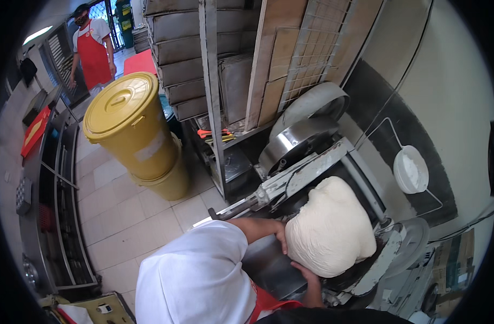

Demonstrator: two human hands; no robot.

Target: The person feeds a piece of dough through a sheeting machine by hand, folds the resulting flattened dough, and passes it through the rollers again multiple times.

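A big pale lump of dough (333,229) lies on a dough roller machine (381,264) with white, worn side frames. My left hand (281,236) is against the dough's left side, its fingers pointing down along the surface. At the lower left edge of the lump, my right hand (305,271) grips it, the fingertips partly hidden. Both hands are closed on the dough. Below them slopes a smooth metal plate (274,270) of the machine. A dark roller (365,183) runs behind the lump.
To the left, a lidded yellow barrel (122,102) stands on the tiled floor (117,232). Stacked trays (176,48) fill a metal rack beyond the machine. A white bowl (411,169) hangs by the right wall. Far left, a co-worker in a red apron (94,56) stands near metal shelving (58,216).
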